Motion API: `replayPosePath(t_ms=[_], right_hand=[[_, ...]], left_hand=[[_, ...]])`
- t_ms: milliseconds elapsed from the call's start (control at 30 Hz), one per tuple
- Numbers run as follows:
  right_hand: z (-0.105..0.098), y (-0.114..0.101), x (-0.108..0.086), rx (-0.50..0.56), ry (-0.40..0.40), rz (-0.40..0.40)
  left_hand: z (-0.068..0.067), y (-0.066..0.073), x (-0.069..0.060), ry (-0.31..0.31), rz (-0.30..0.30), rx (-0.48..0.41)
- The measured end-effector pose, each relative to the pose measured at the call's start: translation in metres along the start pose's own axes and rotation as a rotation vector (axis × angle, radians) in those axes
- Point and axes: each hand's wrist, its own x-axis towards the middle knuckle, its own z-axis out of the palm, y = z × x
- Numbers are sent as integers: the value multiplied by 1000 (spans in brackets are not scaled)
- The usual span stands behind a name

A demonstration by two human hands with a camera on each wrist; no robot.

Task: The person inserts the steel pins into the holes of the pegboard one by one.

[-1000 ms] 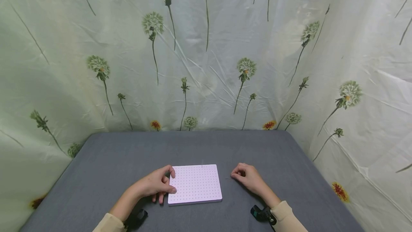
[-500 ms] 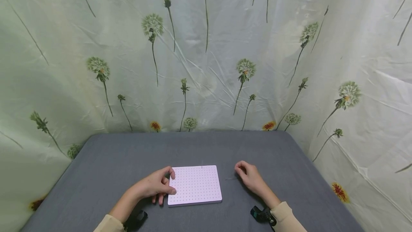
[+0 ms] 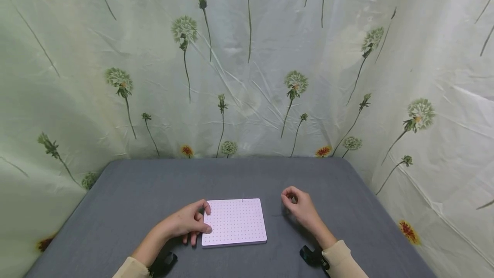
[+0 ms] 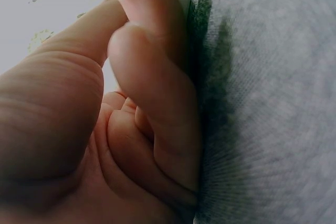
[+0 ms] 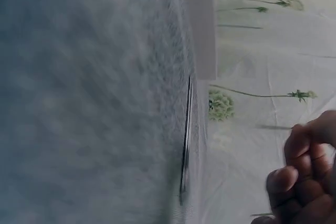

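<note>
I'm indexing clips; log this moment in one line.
left hand: holds pegboard by left edge | right hand: curled, above table | thin rod: on table, right of pegboard

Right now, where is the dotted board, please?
In the head view, the dotted board lies on the grey table, its left edge held by the left hand.

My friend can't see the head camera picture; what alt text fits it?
A person's left hand grips the left edge of a pale, dotted board on a grey table, while the curled right hand hovers to the board's right. A thin rod lies near the right hand; whether that hand holds anything is unclear. Flower-print cloth hangs behind.
</note>
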Motion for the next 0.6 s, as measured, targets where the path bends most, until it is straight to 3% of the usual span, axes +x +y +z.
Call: replayPosePath(t_ms=[300,600], right_hand=[[13,-32,18,55,-25,-55],[34,-44,32,82,-13,-109]], left_hand=[[1,3,-1,-3,10,-8],[0,1,0,4,-7,-8]])
